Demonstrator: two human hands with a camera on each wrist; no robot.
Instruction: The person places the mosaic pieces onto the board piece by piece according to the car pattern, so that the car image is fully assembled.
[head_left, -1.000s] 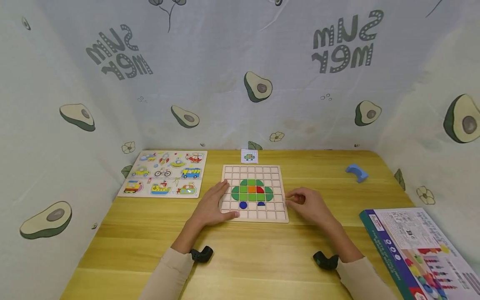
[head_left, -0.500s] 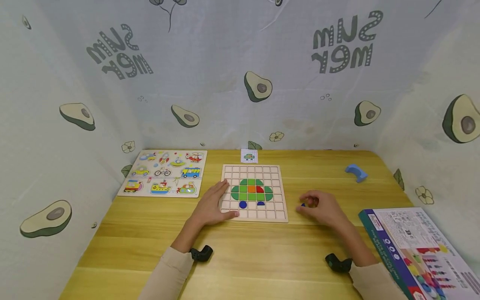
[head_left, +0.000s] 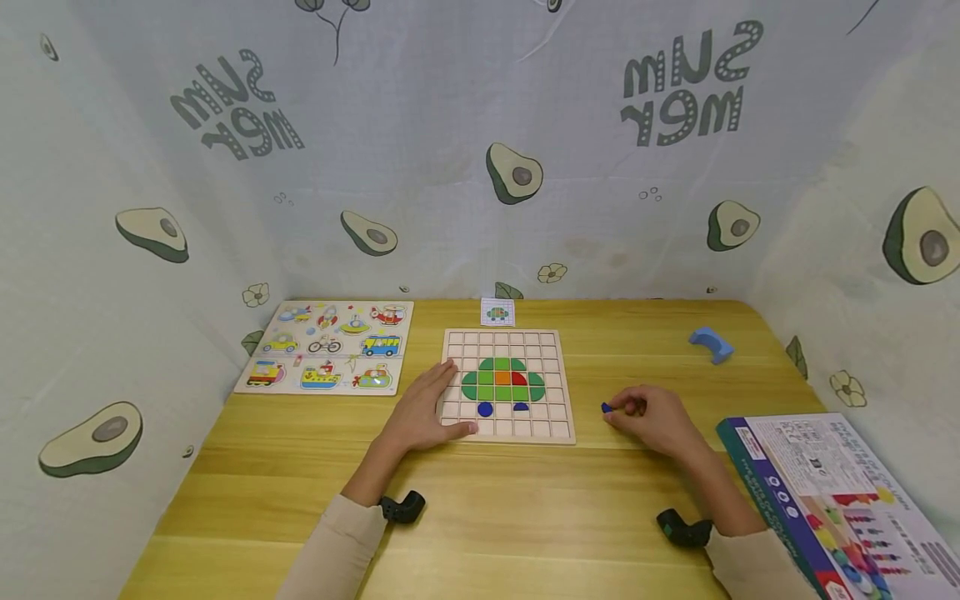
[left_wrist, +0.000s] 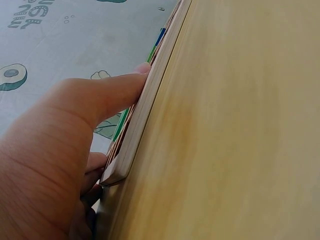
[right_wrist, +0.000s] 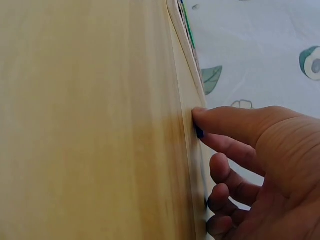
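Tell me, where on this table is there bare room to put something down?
The table is bare along its near edge, between the two sleeves, and between the grid board and the blue block. It is crowded at the board, where the left hand rests, and to its right, where the right hand pinches a small blue piece.

My left sleeve [head_left: 330,554] and right sleeve [head_left: 753,567]: cream, long, plain. Black wrist camera mounts [head_left: 402,506] strapped at both cuffs. Hands bare.
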